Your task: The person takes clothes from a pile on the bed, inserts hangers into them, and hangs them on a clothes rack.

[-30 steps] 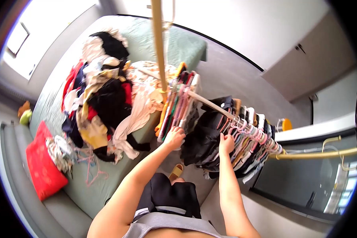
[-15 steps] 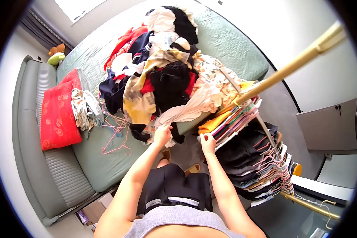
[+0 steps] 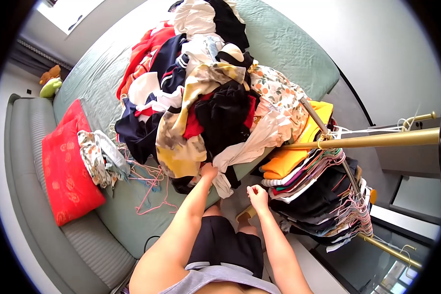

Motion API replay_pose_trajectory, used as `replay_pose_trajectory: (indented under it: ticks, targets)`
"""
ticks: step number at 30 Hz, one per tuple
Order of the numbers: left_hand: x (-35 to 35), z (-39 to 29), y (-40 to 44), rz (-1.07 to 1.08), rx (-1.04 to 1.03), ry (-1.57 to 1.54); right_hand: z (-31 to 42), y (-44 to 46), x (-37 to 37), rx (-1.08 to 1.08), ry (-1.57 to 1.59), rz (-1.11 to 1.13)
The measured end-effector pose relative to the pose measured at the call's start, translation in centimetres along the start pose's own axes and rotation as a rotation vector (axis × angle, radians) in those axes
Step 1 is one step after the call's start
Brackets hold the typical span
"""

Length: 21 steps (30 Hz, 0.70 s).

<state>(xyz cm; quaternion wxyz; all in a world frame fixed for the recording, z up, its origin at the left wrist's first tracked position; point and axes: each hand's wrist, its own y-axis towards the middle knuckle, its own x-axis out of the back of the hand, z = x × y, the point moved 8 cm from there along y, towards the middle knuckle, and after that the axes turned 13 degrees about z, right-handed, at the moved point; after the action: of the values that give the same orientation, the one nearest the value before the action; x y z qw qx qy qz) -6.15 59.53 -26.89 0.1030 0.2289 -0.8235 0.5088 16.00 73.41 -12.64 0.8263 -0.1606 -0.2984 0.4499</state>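
Note:
My left hand (image 3: 209, 171) is at the near edge of the clothes pile on the bed, against a pale pink garment (image 3: 252, 139) and beside a yellow-and-grey garment (image 3: 179, 147). Its fingertips are partly hidden among the cloth, so its hold cannot be made out. My right hand (image 3: 257, 196) hovers past the bed's edge with its fingers curled together; anything between them is too small to see. Black clothing (image 3: 224, 110) lies in the middle of the pile. To the right, a yellow garment (image 3: 284, 163) and several others hang on the rack.
A gold rack pole (image 3: 367, 141) crosses at the right, above hangers packed on a metal rail (image 3: 349, 174). Pink hangers (image 3: 149, 193) lie on the green bed (image 3: 127, 218). A red pillow (image 3: 68, 166) and folded patterned cloth (image 3: 95, 157) rest near the headboard.
The view has turned from the rack toward the bed. My left hand has moved away from the hanging clothes to the pile. My right hand has left the rack's garments.

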Motion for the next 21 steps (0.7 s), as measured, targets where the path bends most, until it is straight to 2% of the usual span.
replay_pose_trajectory:
  ticks: [3, 5, 8, 10, 11, 12, 13, 14, 16, 19, 20, 21]
  targets:
    - [0.7, -3.7, -1.5, 0.16, -0.202, -0.361, 1.8, 0.4, 0.1, -0.038, -0.027, 0.032]
    - [2.6, -8.1, -5.5, 0.31, -0.453, -0.717, 6.3, 1.0, 0.3, 0.153, -0.177, -0.005]
    - [6.9, -13.5, -12.4, 0.471, -0.572, -0.909, 12.6, 1.8, -0.6, 0.532, -0.434, -0.128]
    - [9.1, -15.8, -16.0, 0.536, -0.65, -0.945, 15.1, 3.3, -1.3, 0.573, -0.297, -0.024]
    - [10.0, -16.1, -17.0, 0.535, -0.675, -0.987, 15.0, 4.4, -1.4, 0.452, -0.026, 0.079]
    - [11.0, -16.5, -18.2, 0.531, -0.703, -1.029, 14.7, 5.1, -1.9, 0.323, 0.239, 0.186]
    - [12.4, -16.8, -19.4, 0.444, -0.749, -1.041, 15.3, 5.2, -1.9, 0.331, 0.341, 0.216]
    - [13.7, -17.2, -21.5, 0.398, -0.847, -0.901, 15.4, 5.1, -1.9, 0.275, 0.388, 0.264]
    - [14.7, -17.0, -23.9, 0.213, -0.903, -0.777, 18.0, 3.0, -2.1, 0.331, 0.69, 0.237]
    - [13.3, -14.7, -24.9, 0.056, -0.798, -0.423, 20.7, -0.5, -2.6, 0.229, 1.014, 0.361]
    - [13.0, -13.9, -24.9, 0.005, -0.823, -0.517, 18.9, 0.7, -2.7, 0.312, 0.766, 0.435]
    - [12.4, -13.1, -24.8, -0.043, -0.848, -0.609, 19.4, 0.2, -1.5, 0.424, 0.572, 0.358]
